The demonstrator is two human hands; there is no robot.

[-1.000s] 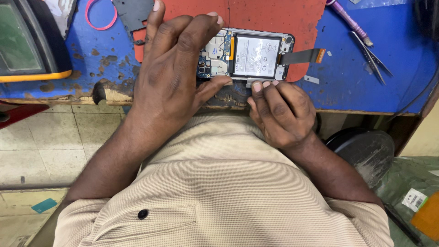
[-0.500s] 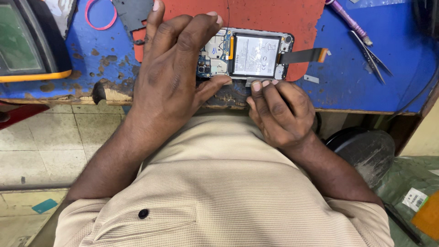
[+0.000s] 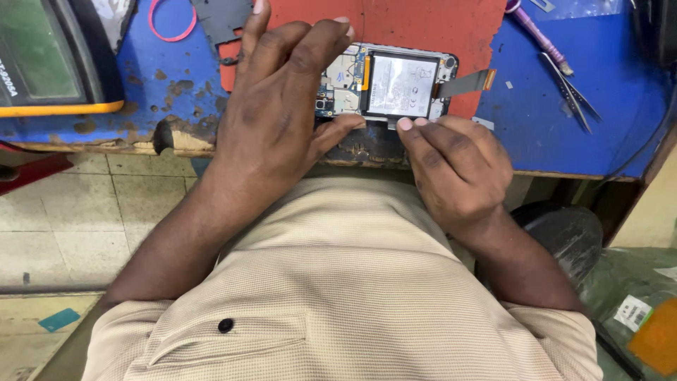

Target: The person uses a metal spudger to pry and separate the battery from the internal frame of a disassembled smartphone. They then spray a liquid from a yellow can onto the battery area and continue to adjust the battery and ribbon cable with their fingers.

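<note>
Here's the opened phone (image 3: 384, 85), back cover off, lying face down on the red mat (image 3: 423, 25) at the near edge of the blue worktop (image 3: 620, 134). The left hand (image 3: 275, 113) is spread flat over the phone's left end, fingers splayed and pressing down, thumb tucked along the near edge: a steadying press, not a closed grasp. The right hand (image 3: 458, 166) sits curled at the near edge with its fingertips (image 3: 405, 124) bunched together, touching the frame just below the battery (image 3: 402, 86); whether they pinch a small tool I cannot tell. By my reading the job is mid-way: the cover is already off, the circuit board (image 3: 340, 81) and battery lie exposed, a flex ribbon (image 3: 467, 82) trails loose to the right, but the battery still sits in its bay and nothing has been lifted out. Tweezers (image 3: 571, 88) and a purple-handled tool (image 3: 534, 35) wait untouched, well apart on the right; a pink ring (image 3: 171, 25) and a yellow-edged meter (image 3: 49, 63) lie off left.
</note>
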